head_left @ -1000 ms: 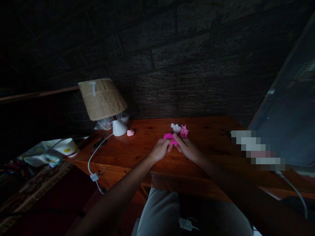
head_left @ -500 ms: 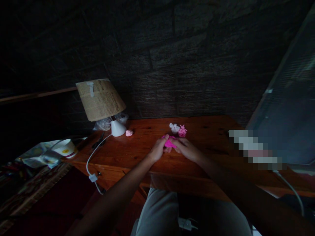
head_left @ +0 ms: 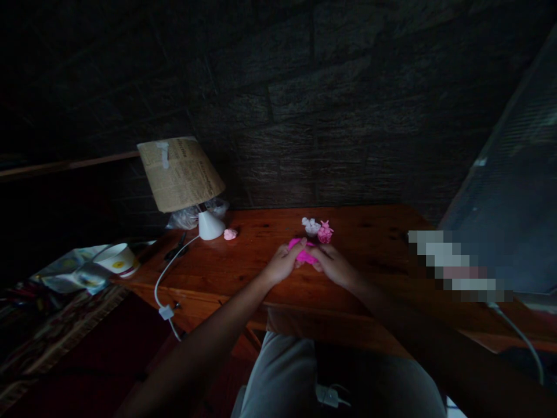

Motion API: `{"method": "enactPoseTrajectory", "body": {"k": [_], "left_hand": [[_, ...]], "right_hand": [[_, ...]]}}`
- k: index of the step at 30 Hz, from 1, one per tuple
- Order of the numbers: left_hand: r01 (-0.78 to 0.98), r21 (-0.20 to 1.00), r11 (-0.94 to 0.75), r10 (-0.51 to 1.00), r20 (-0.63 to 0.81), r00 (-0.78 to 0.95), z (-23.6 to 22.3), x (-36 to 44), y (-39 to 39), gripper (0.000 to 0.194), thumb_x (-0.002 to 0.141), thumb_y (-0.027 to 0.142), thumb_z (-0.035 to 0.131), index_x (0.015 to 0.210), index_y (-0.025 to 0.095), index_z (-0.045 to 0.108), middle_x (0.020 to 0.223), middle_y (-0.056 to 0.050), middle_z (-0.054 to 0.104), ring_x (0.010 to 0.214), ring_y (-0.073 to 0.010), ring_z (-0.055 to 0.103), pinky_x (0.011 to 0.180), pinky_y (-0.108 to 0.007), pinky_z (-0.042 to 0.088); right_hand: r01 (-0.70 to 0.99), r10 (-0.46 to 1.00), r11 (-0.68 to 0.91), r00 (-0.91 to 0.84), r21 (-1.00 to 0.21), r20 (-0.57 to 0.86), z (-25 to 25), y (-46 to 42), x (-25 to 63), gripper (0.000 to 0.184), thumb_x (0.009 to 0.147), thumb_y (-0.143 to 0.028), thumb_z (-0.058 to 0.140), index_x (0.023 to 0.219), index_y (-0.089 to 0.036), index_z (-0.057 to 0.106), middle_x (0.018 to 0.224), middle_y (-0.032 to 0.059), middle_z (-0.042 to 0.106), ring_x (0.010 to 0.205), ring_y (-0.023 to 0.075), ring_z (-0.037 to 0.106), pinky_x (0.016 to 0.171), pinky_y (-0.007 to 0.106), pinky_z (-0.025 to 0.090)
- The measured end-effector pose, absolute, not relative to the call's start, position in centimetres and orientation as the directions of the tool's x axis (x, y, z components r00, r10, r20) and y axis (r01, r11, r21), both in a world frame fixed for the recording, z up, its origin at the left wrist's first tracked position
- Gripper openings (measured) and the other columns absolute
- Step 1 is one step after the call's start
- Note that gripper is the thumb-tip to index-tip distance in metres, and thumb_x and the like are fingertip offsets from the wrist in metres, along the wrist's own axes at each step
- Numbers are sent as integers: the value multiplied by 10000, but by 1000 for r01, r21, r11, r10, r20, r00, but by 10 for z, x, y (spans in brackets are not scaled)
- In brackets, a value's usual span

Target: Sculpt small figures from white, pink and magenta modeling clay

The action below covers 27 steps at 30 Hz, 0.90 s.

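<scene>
A bright pink lump of what looks like modelling clay point(head_left: 300, 248) is held between both hands over the wooden table. My left hand point(head_left: 282, 263) grips it from the left, thumb on top. From the right, my right hand point(head_left: 334, 265) presses on it with fingers and thumb closed. The undersides of the fingers are partly hidden. Just behind the hands stand a small white lumpy piece point(head_left: 310, 226) and a pink piece point(head_left: 325, 232) with points on top, side by side. A pale pink lump point(head_left: 230, 234) lies farther left.
A lamp point(head_left: 211, 225) with a newspaper-print shade stands at the table's point(head_left: 256, 273) back left, its white cord point(head_left: 157, 290) hanging over the front edge. Scissors point(head_left: 176, 249) lie beside it. A white paper cup point(head_left: 117, 259) is at far left. A dark brick wall rises behind.
My left thumb has moved across the top of the pink lump, and more of the lump shows at the left. Both hands still hold it. The view has shifted slightly.
</scene>
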<state>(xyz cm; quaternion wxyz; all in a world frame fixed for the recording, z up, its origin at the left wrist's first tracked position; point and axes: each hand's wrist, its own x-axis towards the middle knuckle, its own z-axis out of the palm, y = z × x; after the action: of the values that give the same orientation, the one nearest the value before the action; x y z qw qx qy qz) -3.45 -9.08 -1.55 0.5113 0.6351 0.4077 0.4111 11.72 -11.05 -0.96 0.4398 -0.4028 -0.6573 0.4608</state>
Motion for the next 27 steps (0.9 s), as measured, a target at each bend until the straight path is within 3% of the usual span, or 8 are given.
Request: {"method": "enactPoseTrajectory", "body": {"k": [3, 7, 12, 16, 22, 27], "left_hand": [[75, 985, -156, 950, 129, 284, -14, -35, -91, 501, 779, 660, 546, 653, 174, 543, 525, 41, 478, 503, -91, 419, 519, -231, 339], [122, 960, -251, 936, 209, 282, -13, -36, -91, 437, 827, 533, 525, 570, 181, 501, 496, 33, 474, 498, -88, 430, 526, -226, 358], [64, 982, -180, 947, 156, 279, -17, -35, -88, 594, 792, 733, 525, 631, 162, 566, 518, 25, 515, 501, -85, 443, 529, -219, 366], [10, 996, -91, 954, 85, 286, -19, -34, -86, 763, 719, 891, 439, 640, 146, 583, 539, 8, 535, 512, -83, 451, 515, -208, 334], [-89, 991, -103, 938, 126, 322, -19, -35, -83, 725, 756, 861, 453, 623, 153, 533, 496, 43, 421, 447, -58, 301, 467, -228, 205], [5, 987, -162, 931, 151, 332, -16, -34, -86, 684, 781, 819, 449, 569, 170, 491, 476, 47, 389, 454, -69, 293, 499, -253, 235]], "right_hand": [[53, 926, 175, -348, -983, 146, -10, -111, 117, 439, 806, -625, 474, 610, -239, 400, 501, -74, 316, 467, 96, 263, 478, 273, 221], [153, 911, 253, -369, -955, 182, -5, -113, 117, 501, 828, -661, 475, 577, -229, 433, 492, -62, 352, 476, 102, 309, 501, 280, 249], [184, 921, 229, -359, -956, 151, -5, -111, 119, 516, 814, -682, 476, 570, -228, 444, 482, -55, 390, 463, 104, 330, 506, 283, 272], [176, 929, 278, -299, -944, 218, -8, -109, 119, 494, 818, -667, 469, 594, -227, 478, 479, -57, 394, 464, 111, 328, 501, 280, 264], [127, 947, 270, -213, -954, 240, -9, -110, 116, 574, 795, -777, 460, 650, -222, 493, 513, -57, 394, 478, 110, 344, 499, 280, 262], [122, 967, 160, -219, -980, 131, -8, -110, 115, 682, 771, -891, 316, 593, -239, 399, 468, -67, 311, 441, 99, 273, 470, 279, 212]]}}
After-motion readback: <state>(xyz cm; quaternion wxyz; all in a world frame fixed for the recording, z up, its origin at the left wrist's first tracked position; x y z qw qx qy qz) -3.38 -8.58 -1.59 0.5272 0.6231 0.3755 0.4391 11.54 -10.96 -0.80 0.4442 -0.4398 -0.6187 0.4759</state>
